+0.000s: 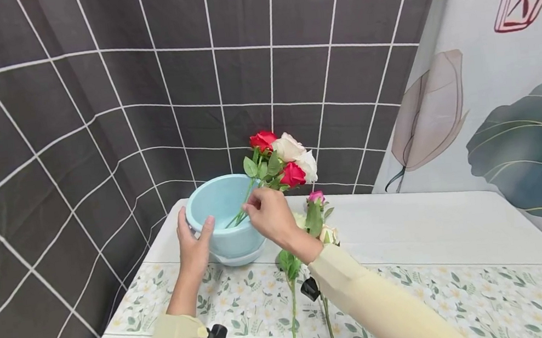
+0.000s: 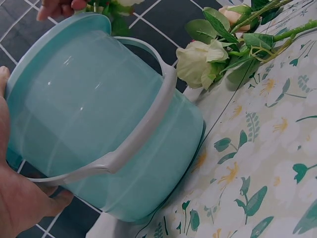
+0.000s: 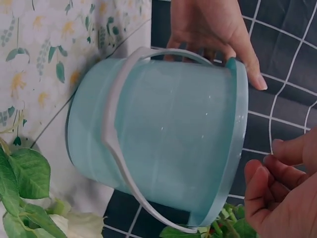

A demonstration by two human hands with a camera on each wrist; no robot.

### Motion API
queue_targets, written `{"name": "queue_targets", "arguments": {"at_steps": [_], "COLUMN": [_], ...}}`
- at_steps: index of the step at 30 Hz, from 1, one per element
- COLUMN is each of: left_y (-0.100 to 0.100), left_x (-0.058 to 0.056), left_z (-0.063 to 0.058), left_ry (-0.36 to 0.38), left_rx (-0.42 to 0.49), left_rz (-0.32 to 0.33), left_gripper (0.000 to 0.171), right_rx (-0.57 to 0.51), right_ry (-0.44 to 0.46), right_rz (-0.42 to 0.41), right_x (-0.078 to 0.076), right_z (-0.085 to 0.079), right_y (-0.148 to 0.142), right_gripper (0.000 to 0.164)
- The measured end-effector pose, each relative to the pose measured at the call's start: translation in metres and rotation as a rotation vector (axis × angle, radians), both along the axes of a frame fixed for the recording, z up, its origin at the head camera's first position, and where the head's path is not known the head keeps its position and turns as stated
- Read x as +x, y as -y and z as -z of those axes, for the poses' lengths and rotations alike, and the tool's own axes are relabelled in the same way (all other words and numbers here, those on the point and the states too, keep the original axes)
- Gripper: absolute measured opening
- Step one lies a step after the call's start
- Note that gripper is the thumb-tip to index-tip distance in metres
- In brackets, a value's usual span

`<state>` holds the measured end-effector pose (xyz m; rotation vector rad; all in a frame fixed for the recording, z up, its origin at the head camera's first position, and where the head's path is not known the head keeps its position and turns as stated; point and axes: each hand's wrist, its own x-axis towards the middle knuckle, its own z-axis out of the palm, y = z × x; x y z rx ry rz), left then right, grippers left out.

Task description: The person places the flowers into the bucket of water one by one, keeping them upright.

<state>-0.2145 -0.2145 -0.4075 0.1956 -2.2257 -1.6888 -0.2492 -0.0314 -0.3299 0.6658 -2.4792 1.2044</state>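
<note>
Right hand [image 1: 271, 212]: fingers curled in a narrow grip by the bucket's mouth, right at the rose stems [image 1: 239, 217]; whether a stem sits between the fingertips I cannot tell.
Left hand [image 1: 194, 247]: holds the light-blue bucket [image 1: 236, 244] by its left side and rim in a broad grip.
Red and white roses [image 1: 293, 174]: stems inside the bucket, heads leaning out to the right; probably light and springy, with soft petals. Bare stem below the leaves should hold best; leaves may snag.
Bucket: stands at the table's far left; looks like smooth plastic, so likely light, stiff, slightly slippery and easily tipped. The rim seems the surest hold.
Bucket handle [image 3: 110, 119]: hangs down along the near wall, clear of the mouth.
Loose flowers: a pink flower [image 1: 317, 197] and cream rose [image 1: 328, 234] lie on the table [image 1: 405, 218], right of the bucket; the right forearm crosses their stems and could catch them.
Backdrop: dark grid cloth [image 1: 305, 71] behind the roses.
</note>
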Motion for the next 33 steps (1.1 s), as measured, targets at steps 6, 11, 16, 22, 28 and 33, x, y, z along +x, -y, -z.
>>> {"name": "queue_targets", "arguments": {"at_steps": [6,11,16,22,28,33], "left_y": [0.0,-0.001,0.0,0.0,0.0,-0.001], "left_x": [0.0,0.0,0.001,0.001,0.0,0.0], "left_z": [-0.002,-0.004,-0.004,-0.003,-0.002,-0.002], "left_ry": [0.012,0.008,0.018,0.022,0.011,0.016], "left_rx": [-0.002,0.002,0.017,0.014,0.009,0.012], "left_rz": [-0.01,-0.008,-0.015,-0.021,-0.017,-0.015], "left_gripper": [0.085,0.085,0.087,0.087,0.087,0.086], "right_rx": [0.041,0.117,0.177,0.267,0.371,0.454], "right_ry": [-0.041,-0.07,-0.083,-0.096,-0.054,-0.014], "right_rz": [0.02,0.047,0.082,0.155,0.19,0.214], "right_x": [0.011,0.019,0.025,0.032,0.039,0.046], "right_z": [-0.006,-0.009,-0.007,-0.005,-0.006,-0.003], "right_y": [-0.003,-0.009,-0.019,-0.035,-0.05,-0.061], "right_gripper": [0.018,0.014,0.011,0.009,0.017,0.019]}}
